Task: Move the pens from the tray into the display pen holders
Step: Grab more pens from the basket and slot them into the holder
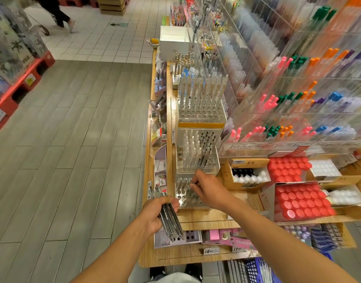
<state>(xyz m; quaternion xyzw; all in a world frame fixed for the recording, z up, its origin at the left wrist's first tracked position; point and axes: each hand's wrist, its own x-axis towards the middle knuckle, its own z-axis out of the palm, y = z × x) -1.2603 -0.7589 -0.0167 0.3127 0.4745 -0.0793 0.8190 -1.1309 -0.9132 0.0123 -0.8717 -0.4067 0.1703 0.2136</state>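
Mid-stocking: left hand grips bundle of clear-barrelled pens; right hand pinches, prob., one pen over nearest clear acrylic holder. Next: seat it in an empty hole.

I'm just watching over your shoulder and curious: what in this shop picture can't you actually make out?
- Tray: not visible anywhere in the head view.
- Pen tip under the right hand: hidden by fingers, so its hole in the clear pen holder is unclear.
- Pen count in the left hand bundle: pens overlap.
- Wall display: motion-blurred.
- Price tags: too small.
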